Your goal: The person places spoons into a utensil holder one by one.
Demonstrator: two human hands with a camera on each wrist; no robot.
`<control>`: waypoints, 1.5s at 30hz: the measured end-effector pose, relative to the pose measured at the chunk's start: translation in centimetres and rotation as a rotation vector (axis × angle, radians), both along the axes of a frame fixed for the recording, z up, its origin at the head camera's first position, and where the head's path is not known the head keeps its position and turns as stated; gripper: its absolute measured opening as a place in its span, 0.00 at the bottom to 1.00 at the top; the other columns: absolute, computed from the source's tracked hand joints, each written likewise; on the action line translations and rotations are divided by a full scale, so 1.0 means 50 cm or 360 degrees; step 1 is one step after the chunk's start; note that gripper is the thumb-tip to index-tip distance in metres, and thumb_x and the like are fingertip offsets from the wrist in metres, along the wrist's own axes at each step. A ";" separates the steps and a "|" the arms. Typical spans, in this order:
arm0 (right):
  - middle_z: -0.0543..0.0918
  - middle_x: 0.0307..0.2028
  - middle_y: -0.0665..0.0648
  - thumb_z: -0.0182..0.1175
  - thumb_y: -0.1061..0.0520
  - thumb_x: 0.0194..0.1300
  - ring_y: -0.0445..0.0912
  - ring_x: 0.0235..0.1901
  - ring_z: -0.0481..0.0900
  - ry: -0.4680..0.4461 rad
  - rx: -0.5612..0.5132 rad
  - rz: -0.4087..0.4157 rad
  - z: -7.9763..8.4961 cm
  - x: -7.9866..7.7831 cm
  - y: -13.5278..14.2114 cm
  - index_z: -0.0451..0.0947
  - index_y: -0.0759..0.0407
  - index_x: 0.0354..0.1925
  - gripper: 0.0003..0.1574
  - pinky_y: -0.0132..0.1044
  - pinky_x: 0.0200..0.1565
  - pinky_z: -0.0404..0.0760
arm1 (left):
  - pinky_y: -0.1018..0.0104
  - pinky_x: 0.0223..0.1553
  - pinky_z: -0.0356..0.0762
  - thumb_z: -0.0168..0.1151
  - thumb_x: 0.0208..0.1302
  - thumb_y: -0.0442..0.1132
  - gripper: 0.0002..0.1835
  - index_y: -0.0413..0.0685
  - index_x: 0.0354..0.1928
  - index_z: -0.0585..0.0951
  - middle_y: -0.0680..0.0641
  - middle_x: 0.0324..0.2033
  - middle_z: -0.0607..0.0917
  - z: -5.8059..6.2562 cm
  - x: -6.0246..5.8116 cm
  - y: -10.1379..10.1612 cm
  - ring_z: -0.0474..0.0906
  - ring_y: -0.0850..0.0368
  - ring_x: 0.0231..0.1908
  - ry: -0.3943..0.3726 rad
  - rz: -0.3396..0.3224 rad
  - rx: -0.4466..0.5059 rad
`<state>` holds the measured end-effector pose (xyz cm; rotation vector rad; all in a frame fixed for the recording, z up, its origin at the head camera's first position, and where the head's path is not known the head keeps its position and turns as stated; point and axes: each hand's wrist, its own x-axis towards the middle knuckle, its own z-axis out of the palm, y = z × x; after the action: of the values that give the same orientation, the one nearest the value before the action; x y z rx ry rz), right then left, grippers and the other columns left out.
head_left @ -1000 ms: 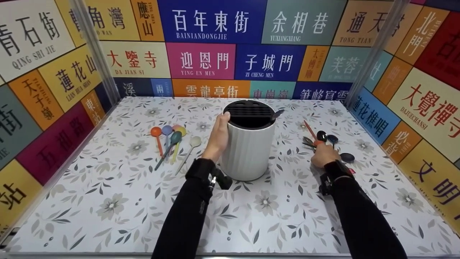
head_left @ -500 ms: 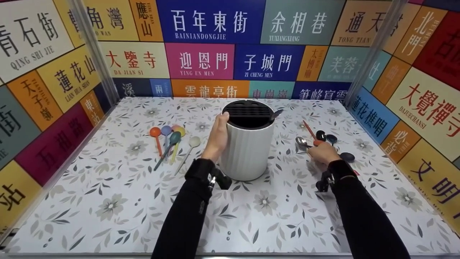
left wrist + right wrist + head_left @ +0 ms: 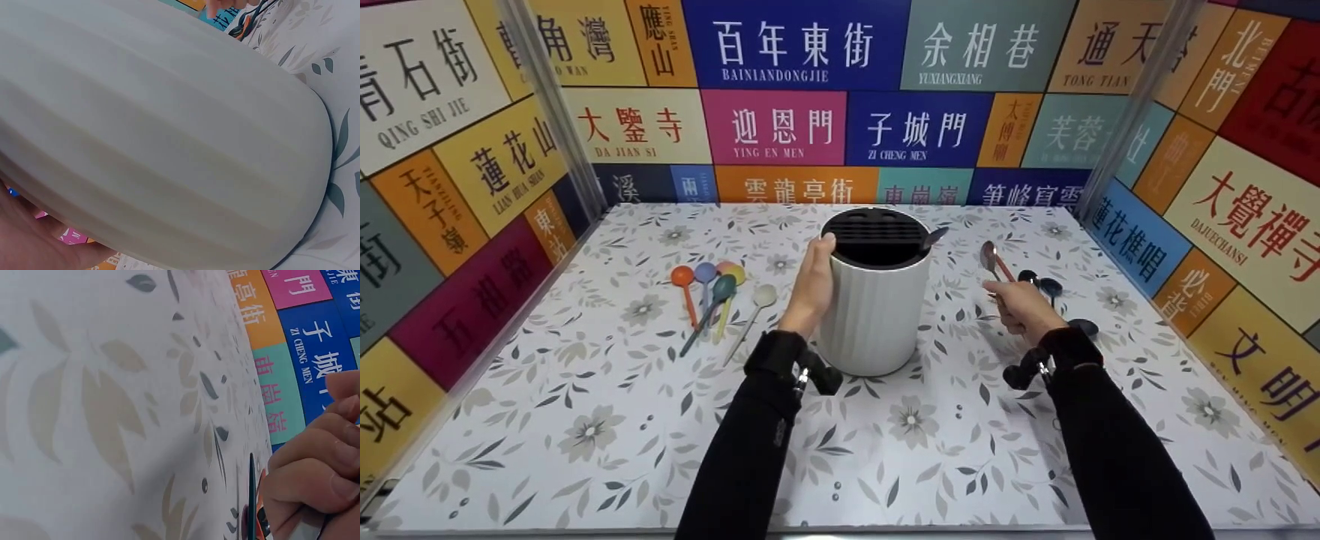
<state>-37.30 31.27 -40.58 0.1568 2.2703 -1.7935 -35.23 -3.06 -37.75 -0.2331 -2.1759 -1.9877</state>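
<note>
My left hand [image 3: 812,283] holds the left side of a white ribbed utensil holder [image 3: 877,322], thumb at its rim. The holder stands upright and has a black slotted top [image 3: 877,225]. A dark spoon [image 3: 935,238] sticks out over its right rim. To the right, my right hand [image 3: 1026,307] pinches a metal spoon [image 3: 988,256] by the handle, bowl upward. In the left wrist view the ribbed wall [image 3: 169,124] fills most of the picture, with the left hand [image 3: 39,242] along its lower side. The right wrist view shows curled fingers [image 3: 315,478]; the spoon is hidden there.
Several coloured spoons lie in a cluster at the left, among them an orange spoon [image 3: 682,276] and a pale spoon [image 3: 765,296]. Beside my right hand lie dark spoons [image 3: 1050,287] and a red-handled utensil [image 3: 1003,267]. Sign-covered walls [image 3: 795,45] enclose the floral tabletop [image 3: 840,450].
My right hand has picked the metal spoon out of the right-hand pile, lifted it and turned its bowl upward, moving slightly left. The left hand and the holder stay in place.
</note>
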 end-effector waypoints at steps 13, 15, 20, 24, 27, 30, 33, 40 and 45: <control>0.56 0.08 0.42 0.48 0.56 0.81 0.35 0.07 0.50 0.0406 -0.0555 -0.0112 0.058 0.001 -0.086 0.57 0.49 0.08 0.40 0.30 0.14 0.47 | 0.60 0.78 0.48 0.34 0.80 0.53 0.33 0.42 0.77 0.65 0.43 0.79 0.63 -0.002 0.001 -0.001 0.54 0.50 0.79 -0.0001 -0.0021 -0.0004; 0.55 0.08 0.42 0.48 0.58 0.80 0.35 0.07 0.50 0.0482 -0.0617 -0.0132 0.070 0.004 -0.104 0.57 0.49 0.07 0.40 0.30 0.13 0.47 | 0.60 0.78 0.48 0.34 0.81 0.52 0.33 0.41 0.78 0.64 0.42 0.79 0.62 -0.002 0.001 -0.001 0.53 0.49 0.79 0.0002 -0.0033 0.0011; 0.52 0.09 0.43 0.48 0.59 0.77 0.35 0.08 0.48 0.0632 -0.0683 -0.0174 0.102 0.015 -0.148 0.55 0.48 0.06 0.39 0.29 0.13 0.46 | 0.61 0.79 0.46 0.32 0.82 0.52 0.33 0.41 0.80 0.60 0.42 0.80 0.60 -0.001 0.002 -0.002 0.50 0.49 0.80 -0.0011 -0.0071 0.0007; 0.52 0.09 0.43 0.48 0.60 0.76 0.36 0.09 0.47 0.0692 -0.0680 -0.0136 0.124 0.020 -0.179 0.55 0.48 0.06 0.39 0.29 0.13 0.45 | 0.61 0.79 0.46 0.33 0.82 0.52 0.34 0.41 0.80 0.59 0.42 0.81 0.59 -0.001 0.003 -0.004 0.50 0.50 0.81 -0.0009 -0.0070 -0.0011; 0.52 0.09 0.43 0.48 0.60 0.76 0.36 0.09 0.46 0.0732 -0.0693 -0.0113 0.139 0.023 -0.200 0.55 0.48 0.06 0.39 0.29 0.13 0.45 | 0.62 0.79 0.46 0.33 0.82 0.52 0.34 0.40 0.80 0.60 0.42 0.80 0.59 -0.001 0.002 -0.004 0.50 0.50 0.80 0.0001 -0.0064 -0.0012; 0.51 0.10 0.43 0.47 0.61 0.76 0.37 0.10 0.45 0.0757 -0.0730 -0.0097 0.154 0.026 -0.217 0.55 0.48 0.07 0.38 0.29 0.13 0.45 | 0.62 0.79 0.47 0.34 0.82 0.51 0.33 0.39 0.79 0.61 0.41 0.80 0.61 -0.002 0.000 -0.002 0.52 0.50 0.80 0.0014 -0.0045 -0.0007; 0.51 0.10 0.43 0.48 0.60 0.76 0.35 0.10 0.46 0.0765 -0.0764 -0.0099 0.170 0.030 -0.233 0.55 0.48 0.07 0.38 0.28 0.13 0.45 | 0.61 0.78 0.48 0.35 0.81 0.50 0.33 0.38 0.78 0.63 0.41 0.79 0.63 -0.003 0.000 -0.001 0.54 0.49 0.79 0.0027 -0.0016 -0.0006; 0.53 0.10 0.42 0.50 0.58 0.78 0.34 0.10 0.47 0.0842 -0.0735 -0.0105 0.205 0.038 -0.255 0.55 0.49 0.11 0.36 0.28 0.14 0.46 | 0.60 0.78 0.50 0.35 0.80 0.52 0.33 0.41 0.77 0.65 0.41 0.78 0.64 -0.001 0.001 0.000 0.55 0.49 0.79 0.0020 0.0003 -0.0022; 0.53 0.11 0.43 0.49 0.57 0.79 0.35 0.11 0.45 0.0880 -0.0705 -0.0105 0.221 0.038 -0.265 0.54 0.49 0.12 0.35 0.29 0.14 0.45 | 0.59 0.77 0.52 0.35 0.81 0.53 0.32 0.41 0.75 0.68 0.41 0.76 0.67 -0.001 0.002 -0.001 0.57 0.49 0.78 0.0027 0.0010 -0.0019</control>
<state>-35.38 18.02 -29.52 -0.3952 2.1124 -2.5713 -35.12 -3.10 -37.82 -0.2433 -2.1764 -1.9624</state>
